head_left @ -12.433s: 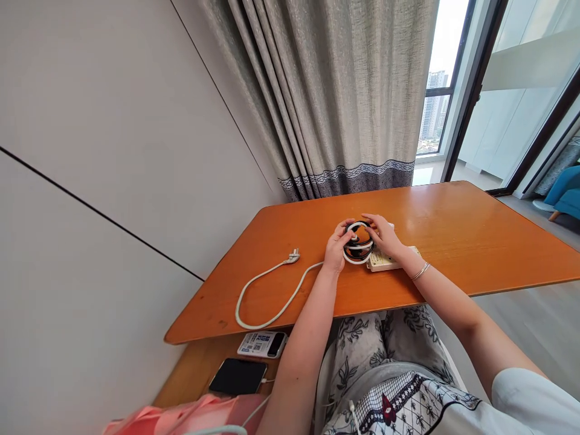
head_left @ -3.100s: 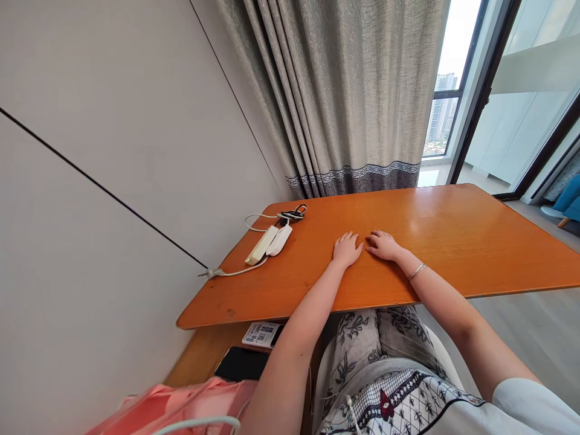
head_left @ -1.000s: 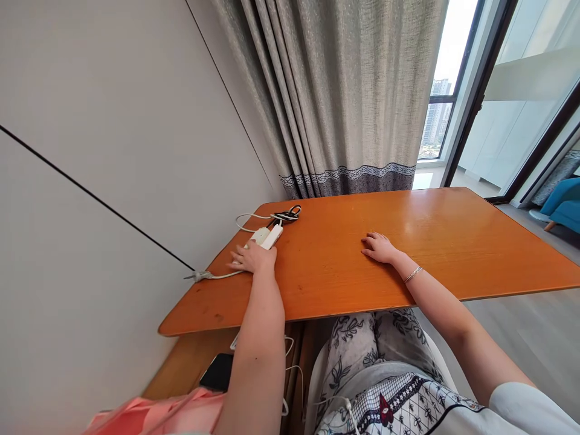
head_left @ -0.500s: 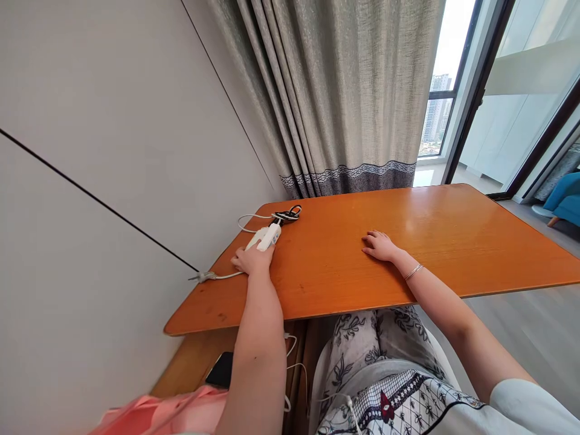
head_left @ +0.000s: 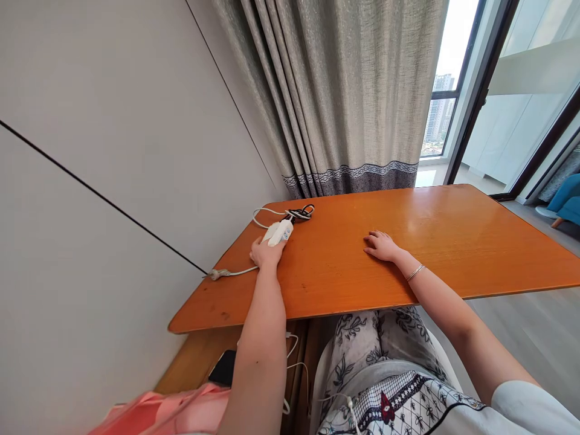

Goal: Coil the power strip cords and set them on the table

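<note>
My left hand [head_left: 266, 252] is wrapped around the near end of a white power strip [head_left: 281, 231] lying at the left side of the orange table [head_left: 435, 241]. The strip's white cord [head_left: 240, 271] trails left to a plug [head_left: 214, 275] at the table's edge. A black-and-white cable bundle [head_left: 299, 213] lies just beyond the strip. My right hand [head_left: 381, 244] rests flat on the tabletop near the middle, fingers stretched out, holding nothing. A bracelet circles that wrist.
A grey curtain [head_left: 344, 96] hangs behind the table, with a wall [head_left: 113, 151] on the left. A dark phone [head_left: 223, 376] lies on a lower wooden surface under the table's left edge, beside pink fabric [head_left: 167, 414]. Glass doors stand at the right.
My left hand reached from the table's middle to the power strip, closed on it and slid it slightly forward. The right hand stayed flat in place.
</note>
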A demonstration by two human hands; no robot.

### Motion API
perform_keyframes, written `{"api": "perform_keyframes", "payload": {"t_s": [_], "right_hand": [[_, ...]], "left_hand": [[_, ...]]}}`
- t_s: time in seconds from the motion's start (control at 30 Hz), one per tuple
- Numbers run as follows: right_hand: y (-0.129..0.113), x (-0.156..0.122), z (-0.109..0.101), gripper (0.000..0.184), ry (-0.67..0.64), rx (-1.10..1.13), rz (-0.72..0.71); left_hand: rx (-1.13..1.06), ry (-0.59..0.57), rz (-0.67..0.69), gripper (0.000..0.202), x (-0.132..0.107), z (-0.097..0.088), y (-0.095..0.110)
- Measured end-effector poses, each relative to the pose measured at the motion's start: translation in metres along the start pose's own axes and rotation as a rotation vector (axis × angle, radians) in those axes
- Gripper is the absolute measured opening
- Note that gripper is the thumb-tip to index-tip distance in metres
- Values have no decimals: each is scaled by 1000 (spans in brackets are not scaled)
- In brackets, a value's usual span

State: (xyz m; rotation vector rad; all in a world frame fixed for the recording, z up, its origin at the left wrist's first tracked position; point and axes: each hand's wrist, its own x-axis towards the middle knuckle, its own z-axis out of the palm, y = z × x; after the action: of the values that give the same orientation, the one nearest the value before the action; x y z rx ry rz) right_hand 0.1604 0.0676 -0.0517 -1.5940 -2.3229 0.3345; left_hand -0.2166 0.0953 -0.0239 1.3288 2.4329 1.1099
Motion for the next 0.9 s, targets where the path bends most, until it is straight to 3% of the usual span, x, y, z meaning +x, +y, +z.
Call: {"api": "perform_keyframes", "payload": {"t_s": [0.17,0.33,0.43,0.53,0.67,0.9], "right_hand": [[0,4,2,50,60,76,39],[7,13,1,50,320,405,187],[14,18,1,50,335,453,220],[18,19,3,54,299,495,212],[20,18,4,53,262,516,208],[24,22,6,43,263,503,213]], "left_hand": [[-198,-101,107,53,-1,14,7],[-506,-385,232,63,-23,26,26],[-560,-562,329,67,-39,27,39],[-575,-667,403,67,-52,27,48],[-516,-690,474,62,-56,28,52],[-291,-570,602,39,-51,28,48]]}}
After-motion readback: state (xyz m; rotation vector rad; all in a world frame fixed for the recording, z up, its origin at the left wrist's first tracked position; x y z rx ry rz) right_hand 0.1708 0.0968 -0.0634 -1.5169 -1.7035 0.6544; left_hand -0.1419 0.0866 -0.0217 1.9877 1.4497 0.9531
